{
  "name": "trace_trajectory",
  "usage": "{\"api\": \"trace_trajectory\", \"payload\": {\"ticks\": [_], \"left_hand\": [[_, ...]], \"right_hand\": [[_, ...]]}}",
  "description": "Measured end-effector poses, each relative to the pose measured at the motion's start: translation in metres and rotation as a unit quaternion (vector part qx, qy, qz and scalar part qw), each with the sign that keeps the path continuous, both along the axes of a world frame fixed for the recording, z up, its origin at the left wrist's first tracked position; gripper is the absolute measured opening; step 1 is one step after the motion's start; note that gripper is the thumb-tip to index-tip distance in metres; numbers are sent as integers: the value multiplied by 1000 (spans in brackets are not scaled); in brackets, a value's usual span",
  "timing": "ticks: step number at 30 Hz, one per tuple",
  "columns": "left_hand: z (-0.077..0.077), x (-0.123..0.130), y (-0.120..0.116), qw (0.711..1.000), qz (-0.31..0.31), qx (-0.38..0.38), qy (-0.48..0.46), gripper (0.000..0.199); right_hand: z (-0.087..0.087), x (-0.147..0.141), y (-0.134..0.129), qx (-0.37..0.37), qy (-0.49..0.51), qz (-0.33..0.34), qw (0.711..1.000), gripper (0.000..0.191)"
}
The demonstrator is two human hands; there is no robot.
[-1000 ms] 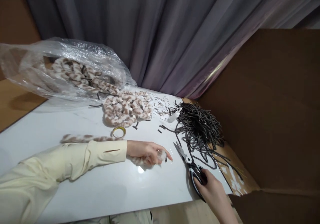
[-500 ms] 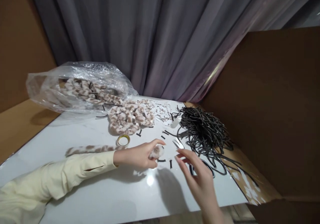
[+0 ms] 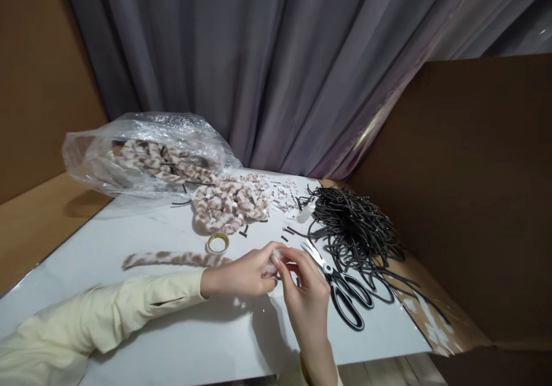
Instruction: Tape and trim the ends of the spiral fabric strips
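Observation:
My left hand [image 3: 246,272] is closed around the end of a fluffy white-and-brown fur strip [image 3: 168,258]. Behind that wrist, the strip's long tail lies flat on the white table [image 3: 142,340]. Thumb and fingertips of my right hand [image 3: 305,288] pinch at the bit of fur that pokes out of my left fist, so both hands touch. Anything small inside the pinch is hidden. Just right of my right hand lie black-handled scissors [image 3: 340,285], blades slightly apart. A roll of tape [image 3: 217,243] rests beyond my left wrist.
Coiled fur pieces [image 3: 228,202] are heaped at the back, beside a clear plastic bag [image 3: 146,127] holding more. A tangled pile of black cords [image 3: 356,219] covers the right side. A white bottle [image 3: 306,210], paper scraps [image 3: 284,193] and short black cord bits [image 3: 244,232] lie around.
My right hand has moved left from above the scissors to the fur end and closed on it, uncovering the scissors. My left hand keeps its hold.

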State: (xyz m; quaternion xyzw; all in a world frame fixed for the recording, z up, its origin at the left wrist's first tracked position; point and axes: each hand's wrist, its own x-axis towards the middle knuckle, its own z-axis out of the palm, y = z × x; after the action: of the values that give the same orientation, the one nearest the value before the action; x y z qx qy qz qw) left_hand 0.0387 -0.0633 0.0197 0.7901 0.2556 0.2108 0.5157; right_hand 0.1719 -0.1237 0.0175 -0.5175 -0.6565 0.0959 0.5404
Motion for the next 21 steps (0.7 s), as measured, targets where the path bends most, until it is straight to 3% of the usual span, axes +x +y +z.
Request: {"api": "trace_trajectory", "payload": {"ticks": [10,17,21], "left_hand": [[13,-2,-9,999,0,33,38,41],[12,2,-11,997,47,3,67,55],[16,6,-10,997,48,-18,53,57]], "right_hand": [[-5,7,5,-154,163,65,972,4],[-9,8,3,-168,190,65,965,11],[-8,9,2,-173,263,71,946,16]]}}
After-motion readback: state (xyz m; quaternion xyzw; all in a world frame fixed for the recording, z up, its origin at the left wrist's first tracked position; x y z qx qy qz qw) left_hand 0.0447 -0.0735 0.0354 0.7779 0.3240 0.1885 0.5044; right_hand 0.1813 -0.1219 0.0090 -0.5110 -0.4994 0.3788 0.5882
